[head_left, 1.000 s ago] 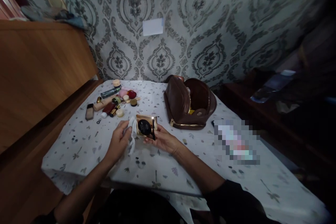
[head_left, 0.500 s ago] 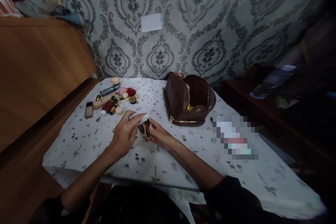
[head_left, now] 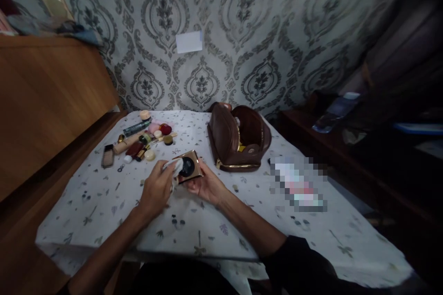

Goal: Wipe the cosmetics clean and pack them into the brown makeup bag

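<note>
In the left hand (head_left: 155,191), a white cloth (head_left: 175,166), bunched and pinched between thumb and fingers; in the right hand (head_left: 209,186), a gold square compact (head_left: 188,166) with a black round middle, gripped at its right side and from below, held apparently above the table (head_left: 104,198). Between both hands, cloth laid against the left edge of the compact, seemingly touching; how firmly, cannot tell. Step in hand, by judgement: wiping the face of the compact. For the next move, probably necessary to keep the right grip steady and to pass the cloth lightly across the face and into the corners, without slipping on the smooth surface. Compared with half a second ago: compact then tilted and partly hidden behind left fingers and cloth, now turned more toward the view, with cloth at its side. Beyond the left hand, a loose group of cosmetics (head_left: 134,149); beyond the right hand, a brown bag (head_left: 221,138), unzipped; farther right of the right hand, a pixelated object (head_left: 299,182), impossible to identify.
</note>
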A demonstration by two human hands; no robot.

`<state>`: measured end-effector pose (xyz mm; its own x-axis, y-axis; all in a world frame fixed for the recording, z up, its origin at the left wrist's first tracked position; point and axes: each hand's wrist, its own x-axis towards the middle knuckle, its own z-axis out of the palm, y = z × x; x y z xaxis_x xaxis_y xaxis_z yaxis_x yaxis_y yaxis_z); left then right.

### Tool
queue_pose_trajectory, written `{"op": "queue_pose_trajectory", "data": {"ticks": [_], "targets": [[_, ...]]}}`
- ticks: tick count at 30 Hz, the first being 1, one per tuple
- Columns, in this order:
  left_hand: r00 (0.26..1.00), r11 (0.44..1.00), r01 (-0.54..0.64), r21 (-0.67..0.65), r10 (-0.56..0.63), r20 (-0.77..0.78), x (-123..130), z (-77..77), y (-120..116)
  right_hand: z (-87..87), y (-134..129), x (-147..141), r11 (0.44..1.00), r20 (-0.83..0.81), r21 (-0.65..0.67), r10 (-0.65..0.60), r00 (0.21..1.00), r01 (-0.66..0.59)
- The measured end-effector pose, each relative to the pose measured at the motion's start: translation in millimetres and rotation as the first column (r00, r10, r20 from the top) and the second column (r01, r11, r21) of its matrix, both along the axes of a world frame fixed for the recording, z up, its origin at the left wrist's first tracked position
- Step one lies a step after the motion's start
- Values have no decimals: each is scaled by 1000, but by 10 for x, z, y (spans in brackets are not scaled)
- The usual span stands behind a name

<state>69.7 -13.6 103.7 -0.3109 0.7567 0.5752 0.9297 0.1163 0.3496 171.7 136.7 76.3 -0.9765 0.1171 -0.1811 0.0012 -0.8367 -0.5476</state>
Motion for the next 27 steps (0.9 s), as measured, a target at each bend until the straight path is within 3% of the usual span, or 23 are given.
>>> {"op": "queue_pose_trajectory", "data": {"ticks": [2,5,8,13,16,19,20,22,27], "targets": [[997,1000,-14,15,13,78,-20,-15,-2,-6,-1,3,1000,-48,25,-6,999,7],[989,999,21,30,-25,144,-21,-99,2,15,24,10,986,-121,101,-121,985,133],[976,993,121,-4,-118,185,-48,-210,19,96,79,56,938,-171,174,-271,947,300],[969,983,181,-11,-176,176,-230,-450,69,370,295,264,834,-245,318,-386,889,450],[963,976,218,4,-216,160,-389,-622,118,625,565,440,716,-264,423,-489,831,555],[957,968,249,0,-246,154,-501,-749,165,940,919,637,492,-311,581,-602,735,649],[956,968,250,17,-250,156,-519,-773,175,1047,1045,700,408,-328,638,-623,710,653],[955,970,234,62,-242,172,-538,-794,183,1240,1294,808,308,-325,750,-599,732,585],[948,952,305,-11,-303,99,-613,-798,159,1513,1831,907,295,-195,887,-457,868,354]]}}
